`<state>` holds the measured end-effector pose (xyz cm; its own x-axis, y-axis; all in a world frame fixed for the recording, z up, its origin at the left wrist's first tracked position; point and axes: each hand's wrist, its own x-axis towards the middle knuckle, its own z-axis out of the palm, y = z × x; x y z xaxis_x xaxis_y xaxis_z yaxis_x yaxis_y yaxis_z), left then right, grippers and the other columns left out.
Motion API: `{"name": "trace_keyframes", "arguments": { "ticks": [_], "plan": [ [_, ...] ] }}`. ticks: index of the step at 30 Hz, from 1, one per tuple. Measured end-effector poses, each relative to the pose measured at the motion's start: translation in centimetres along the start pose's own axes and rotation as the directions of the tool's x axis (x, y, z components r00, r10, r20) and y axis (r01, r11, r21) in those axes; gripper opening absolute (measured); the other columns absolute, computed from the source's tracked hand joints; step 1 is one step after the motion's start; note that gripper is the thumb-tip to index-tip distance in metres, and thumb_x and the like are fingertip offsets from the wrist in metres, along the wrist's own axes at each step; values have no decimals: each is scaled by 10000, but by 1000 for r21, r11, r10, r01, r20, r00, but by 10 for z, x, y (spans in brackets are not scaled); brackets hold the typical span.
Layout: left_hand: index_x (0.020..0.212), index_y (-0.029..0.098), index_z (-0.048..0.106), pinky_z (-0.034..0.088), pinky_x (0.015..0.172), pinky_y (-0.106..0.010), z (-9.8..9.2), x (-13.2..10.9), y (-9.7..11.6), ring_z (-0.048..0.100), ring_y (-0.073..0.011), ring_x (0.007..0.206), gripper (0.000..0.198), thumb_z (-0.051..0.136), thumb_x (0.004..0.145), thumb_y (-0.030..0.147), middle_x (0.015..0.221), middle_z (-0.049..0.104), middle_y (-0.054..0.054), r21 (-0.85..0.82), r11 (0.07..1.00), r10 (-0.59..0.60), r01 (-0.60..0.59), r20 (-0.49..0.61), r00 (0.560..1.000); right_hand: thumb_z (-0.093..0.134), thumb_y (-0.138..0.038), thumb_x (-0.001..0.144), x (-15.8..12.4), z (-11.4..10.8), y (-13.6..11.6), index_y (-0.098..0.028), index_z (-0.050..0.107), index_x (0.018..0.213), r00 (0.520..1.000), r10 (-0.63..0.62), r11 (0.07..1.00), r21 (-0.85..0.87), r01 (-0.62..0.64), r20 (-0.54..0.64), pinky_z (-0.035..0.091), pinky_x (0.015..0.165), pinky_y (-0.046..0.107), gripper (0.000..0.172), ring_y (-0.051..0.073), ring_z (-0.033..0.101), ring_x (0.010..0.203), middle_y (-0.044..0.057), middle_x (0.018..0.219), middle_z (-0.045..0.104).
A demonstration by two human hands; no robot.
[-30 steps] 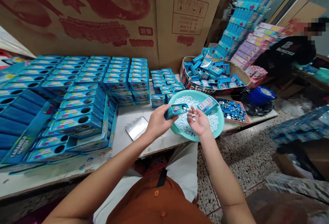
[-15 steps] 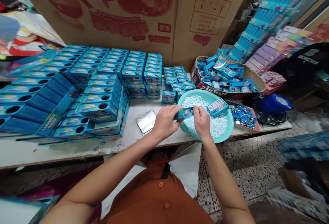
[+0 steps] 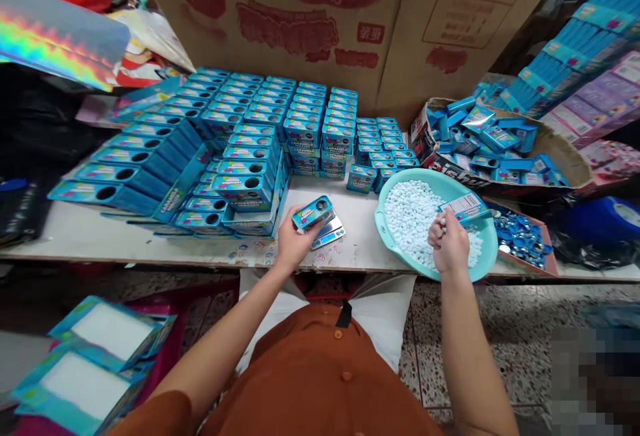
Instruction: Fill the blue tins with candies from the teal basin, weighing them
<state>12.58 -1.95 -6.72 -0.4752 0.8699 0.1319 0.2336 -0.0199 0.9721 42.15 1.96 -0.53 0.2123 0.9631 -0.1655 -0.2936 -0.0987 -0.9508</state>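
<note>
Left hand point(image 3: 295, 243) closed around a blue mint tin point(image 3: 313, 213), held level just above a small metal scale point(image 3: 330, 235); right hand point(image 3: 450, 243) curled narrow on a white-labelled tin point(image 3: 465, 208), over a teal basin point(image 3: 493, 243) of white mints point(image 3: 415, 219) on the tabletop point(image 3: 365, 243).

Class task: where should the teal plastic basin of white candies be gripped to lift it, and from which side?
Probably by the raised rim of the teal basin on its left, coming from that side: the rim curls outward, a lip for the fingers, and the right hand is over the basin's other side.
</note>
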Motion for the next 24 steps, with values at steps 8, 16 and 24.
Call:
{"name": "trace_keyframes", "arguments": {
  "ticks": [8, 16, 24],
  "plan": [
    [1001, 231, 612, 497, 788, -307, -1, 17, -11, 652, -200, 850, 384, 753, 689, 405, 920, 691, -22, 186, 982, 16, -36, 110, 994, 678, -408, 751, 2, -4, 2, -187, 496, 699, 992, 123, 988, 84, -126, 40, 181, 364, 148, 291, 23, 265, 402, -75, 526, 393],
    [1097, 219, 578, 502, 856, -312, 4, 29, -34, 645, -196, 941, 487, 758, 679, 392, 1033, 670, -38, 91, 996, -6, -9, 166, 986, 703, -524, 725, 2, -22, 10, -189, 473, 652, 990, 136, 976, -180, -125, 46, 158, 366, 170, 413, 28, 254, 401, -75, 516, 378],
    [1272, 219, 496, 453, 1001, -379, -24, -2, -43, 592, -218, 1132, 557, 693, 779, 388, 1205, 628, -90, 252, 947, 190, -197, 53, 980, 676, -596, 720, 4, -29, 15, -203, 427, 572, 992, 98, 890, -453, -52, 79, 142, 384, 231, 488, 57, 226, 420, -80, 476, 298]
  ]
}}
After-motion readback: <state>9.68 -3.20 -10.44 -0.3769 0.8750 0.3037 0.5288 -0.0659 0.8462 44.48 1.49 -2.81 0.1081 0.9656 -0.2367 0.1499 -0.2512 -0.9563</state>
